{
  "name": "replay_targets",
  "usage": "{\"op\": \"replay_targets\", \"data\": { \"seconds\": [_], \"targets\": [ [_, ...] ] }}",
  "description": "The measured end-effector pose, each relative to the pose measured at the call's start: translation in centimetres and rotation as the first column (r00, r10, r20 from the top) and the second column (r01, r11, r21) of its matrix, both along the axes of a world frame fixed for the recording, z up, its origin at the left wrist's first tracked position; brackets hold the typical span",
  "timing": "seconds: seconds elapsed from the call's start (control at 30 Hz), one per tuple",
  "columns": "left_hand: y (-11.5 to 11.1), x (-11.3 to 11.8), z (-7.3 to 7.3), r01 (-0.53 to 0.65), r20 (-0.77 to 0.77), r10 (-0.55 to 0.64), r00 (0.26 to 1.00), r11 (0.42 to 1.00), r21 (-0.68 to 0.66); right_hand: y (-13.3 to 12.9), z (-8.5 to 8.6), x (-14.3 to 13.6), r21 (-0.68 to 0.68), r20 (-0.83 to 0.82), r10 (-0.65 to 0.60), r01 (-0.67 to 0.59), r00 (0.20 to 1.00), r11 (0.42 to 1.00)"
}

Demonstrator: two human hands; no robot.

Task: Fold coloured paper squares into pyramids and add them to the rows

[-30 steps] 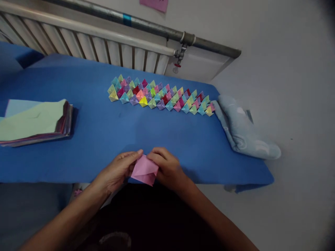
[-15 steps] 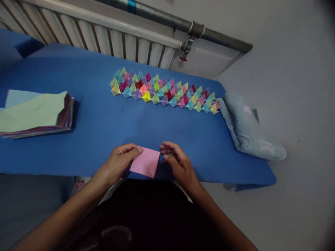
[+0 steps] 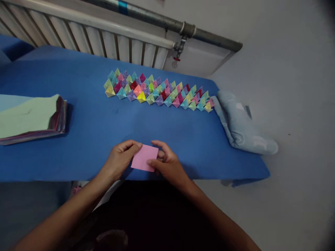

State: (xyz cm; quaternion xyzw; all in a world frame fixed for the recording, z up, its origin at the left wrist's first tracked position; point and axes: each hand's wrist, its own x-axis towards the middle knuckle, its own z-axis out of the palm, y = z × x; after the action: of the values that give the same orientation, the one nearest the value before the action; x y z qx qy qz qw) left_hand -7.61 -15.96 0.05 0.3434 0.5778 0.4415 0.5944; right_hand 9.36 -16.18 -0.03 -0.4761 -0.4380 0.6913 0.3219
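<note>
A pink square of folded paper (image 3: 143,156) is held above the front edge of the blue-covered table (image 3: 99,139). My left hand (image 3: 119,158) pinches its upper left corner, thumb on top. At its right side is my right hand (image 3: 169,164), thumb lying over the lower right part and fingers behind the paper. Beyond my hands stand rows of small folded paper pieces (image 3: 159,100) in many colours, set close together.
A thick stack of coloured paper (image 3: 28,115) lies at the left, light green and blue on top. A folded grey-blue cloth (image 3: 243,125) rests at the right end. Behind the table are a white radiator (image 3: 110,43), a pipe (image 3: 157,19) and a red-handled valve (image 3: 178,52).
My right hand has moved left and taken hold of the pink paper's right side. The paper's lower right corner now lies flatter. The whole view has shifted slightly.
</note>
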Motion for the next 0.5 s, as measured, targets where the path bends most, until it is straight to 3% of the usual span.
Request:
{"op": "replay_targets", "data": {
  "seconds": [0.13,0.3,0.5],
  "targets": [
    [2.8,0.2,0.2,0.103,-0.153,-0.086,0.984,0.989,0.106,1.6,-0.1,-0.1,0.105,-0.015,-0.059,0.06,0.998,0.993],
    [8.5,0.4,0.4,0.241,-0.242,-0.2,0.949,0.959,0.152,5.6,0.7,0.3,0.173,0.114,-0.062,0.042,0.992,0.984],
    [14.7,0.4,-0.5,0.294,-0.401,-0.181,0.898,0.924,0.242,10.9,1.2,0.0,0.149,0.277,-0.035,-0.007,0.96,0.989]
  ]
}}
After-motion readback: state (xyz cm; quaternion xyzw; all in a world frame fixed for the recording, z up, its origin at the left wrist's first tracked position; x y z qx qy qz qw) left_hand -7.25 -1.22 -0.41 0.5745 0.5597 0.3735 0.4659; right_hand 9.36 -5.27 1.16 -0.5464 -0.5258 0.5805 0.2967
